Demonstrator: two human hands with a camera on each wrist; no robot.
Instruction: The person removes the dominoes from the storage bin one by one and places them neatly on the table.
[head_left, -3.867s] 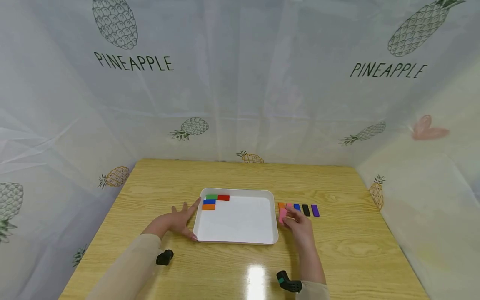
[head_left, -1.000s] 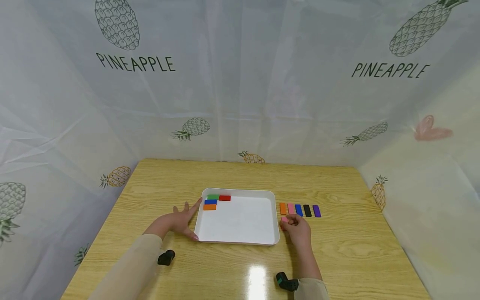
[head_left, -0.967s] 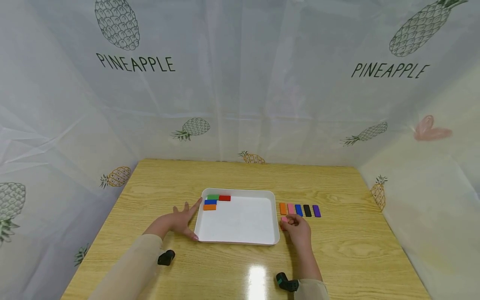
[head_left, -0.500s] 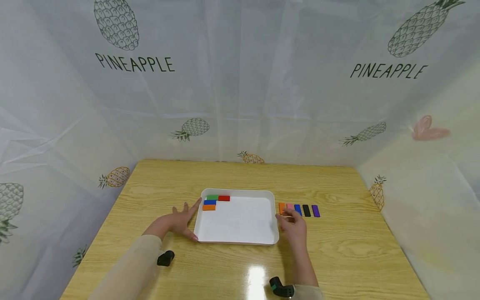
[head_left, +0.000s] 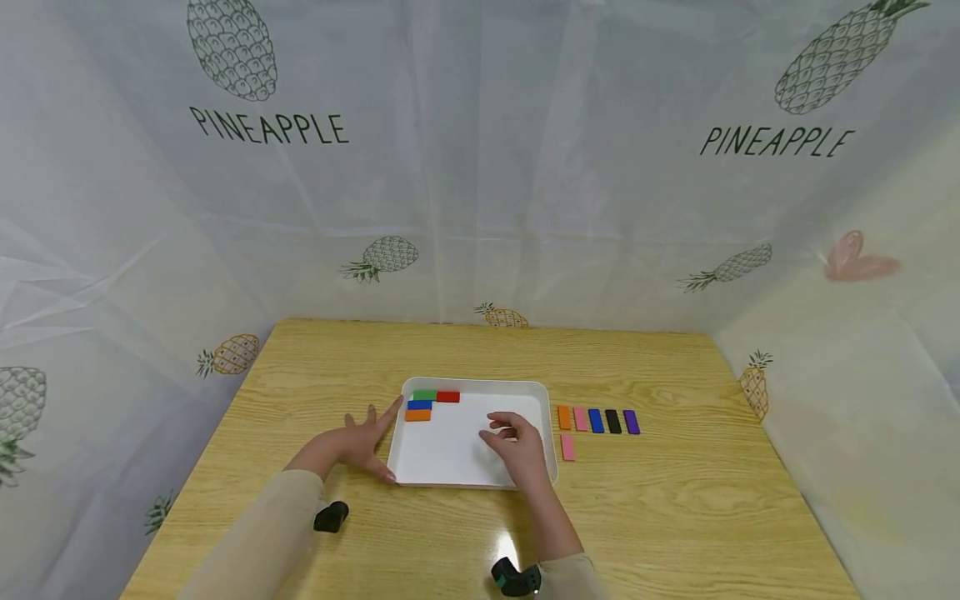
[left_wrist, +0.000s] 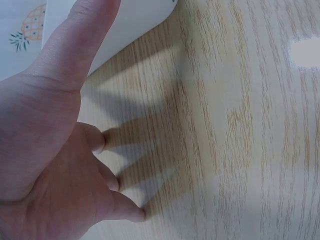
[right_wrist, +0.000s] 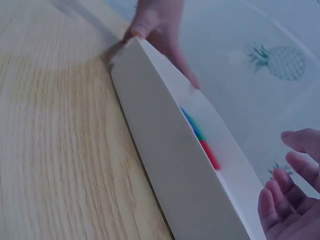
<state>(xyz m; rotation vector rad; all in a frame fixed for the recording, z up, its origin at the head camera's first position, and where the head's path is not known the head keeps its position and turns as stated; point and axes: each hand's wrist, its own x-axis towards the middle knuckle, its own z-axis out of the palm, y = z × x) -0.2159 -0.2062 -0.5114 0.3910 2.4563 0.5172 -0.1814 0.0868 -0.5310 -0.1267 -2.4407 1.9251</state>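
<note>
My left hand [head_left: 358, 440] lies spread at the left side of a white tray [head_left: 465, 462], its thumb and forefinger touching the rim. Over the right half of the tray hovers my right hand [head_left: 520, 446], fingers loosely bent and apart, holding nothing; the right wrist view shows its fingers [right_wrist: 295, 180] above the tray wall. In the tray's far left corner lie small flat blocks: green [head_left: 424, 395] beside red [head_left: 448, 397], with blue [head_left: 420, 405] and orange [head_left: 418, 415] below. A pink block [head_left: 567, 447] lies on the table just right of the tray.
Right of the tray runs a row of similar blocks: orange [head_left: 564, 417], pink [head_left: 581, 419], blue [head_left: 596, 421], black [head_left: 613, 421] and purple [head_left: 632, 422]. A pineapple-print curtain [head_left: 480, 192] borders the wooden table [head_left: 712, 500] at its back and sides.
My right hand, which held a pink block earlier, has let it go below the orange one and moved left over the tray. My left hand has stayed at the tray's side.
</note>
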